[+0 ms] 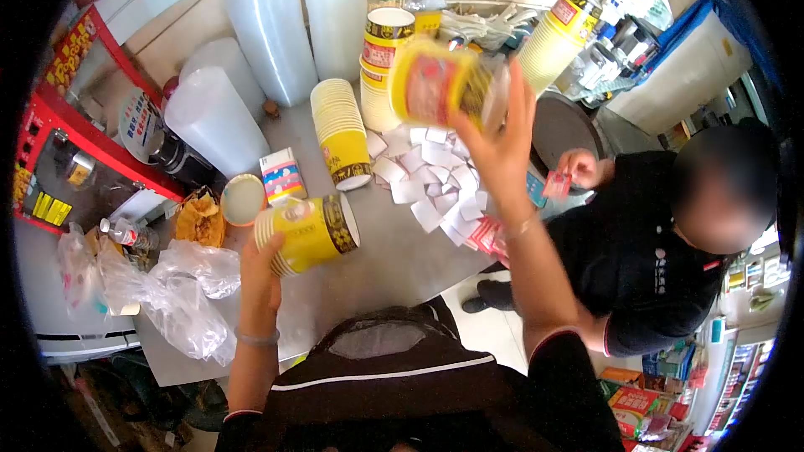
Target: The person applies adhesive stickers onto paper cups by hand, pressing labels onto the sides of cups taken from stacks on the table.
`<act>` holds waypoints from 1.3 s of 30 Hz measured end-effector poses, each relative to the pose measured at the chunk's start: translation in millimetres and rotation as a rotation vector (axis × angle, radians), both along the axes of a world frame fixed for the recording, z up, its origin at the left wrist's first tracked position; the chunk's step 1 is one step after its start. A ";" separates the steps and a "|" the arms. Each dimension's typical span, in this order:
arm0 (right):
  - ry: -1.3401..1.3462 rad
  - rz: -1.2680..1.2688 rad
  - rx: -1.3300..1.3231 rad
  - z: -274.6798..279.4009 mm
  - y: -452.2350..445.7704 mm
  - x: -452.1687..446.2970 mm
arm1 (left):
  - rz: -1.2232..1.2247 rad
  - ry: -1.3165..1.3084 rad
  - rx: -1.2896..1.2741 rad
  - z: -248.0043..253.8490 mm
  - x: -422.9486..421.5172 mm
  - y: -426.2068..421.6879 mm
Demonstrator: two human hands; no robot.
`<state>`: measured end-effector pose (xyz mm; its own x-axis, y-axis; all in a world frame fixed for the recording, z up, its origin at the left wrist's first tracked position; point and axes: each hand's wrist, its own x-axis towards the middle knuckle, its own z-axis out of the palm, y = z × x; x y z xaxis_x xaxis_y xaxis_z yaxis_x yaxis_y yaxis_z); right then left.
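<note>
My left hand [263,272] is wrapped around the bottom end of a short stack of yellow paper buckets [314,236], tilted on its side with the open mouth facing right. Higher up, my right hand [505,146] grips a yellow paper bucket [429,84] with a red-and-white label; it is smeared by motion. Below that bucket, a loose heap of white-backed paper labels [435,169] covers part of the metal table [377,272]. Several red-faced labels [486,236] lie at the heap's near right edge.
Nested yellow buckets lie behind the left stack [339,130]; others form a tall column [557,33]. Clear plastic cup sleeves [268,33] stand at the back. Plastic bags [180,285] and a red-framed machine [84,134] are left. A co-worker's hand [582,169] holds a red label.
</note>
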<state>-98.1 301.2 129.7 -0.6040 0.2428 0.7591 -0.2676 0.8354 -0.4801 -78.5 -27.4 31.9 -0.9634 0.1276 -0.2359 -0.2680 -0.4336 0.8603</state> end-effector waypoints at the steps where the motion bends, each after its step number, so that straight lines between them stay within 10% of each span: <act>1: 0.065 -0.028 0.145 22.1 -0.6 -31.3 | -0.002 -0.008 -0.009 0.2 3.5 -0.6; 13: -0.680 0.037 0.513 -27.4 8.1 -254.4 | 0.074 -0.168 -0.166 -22.6 19.2 -8.5; 23: -0.002 0.040 0.094 -76.0 -1.0 -145.5 | -0.046 -0.174 -0.145 -34.2 -6.3 3.8; 29: -0.402 0.212 -0.114 -131.9 -47.5 31.3 | -0.120 -0.138 -0.149 -32.7 5.0 10.1; 35: 0.002 -0.475 -0.287 -93.9 43.8 130.3 | -0.220 -0.153 -0.081 -40.3 32.7 17.7; 39: -0.269 -0.696 -0.489 -88.9 125.3 153.6 | -0.340 -0.148 -0.057 -35.9 44.3 31.1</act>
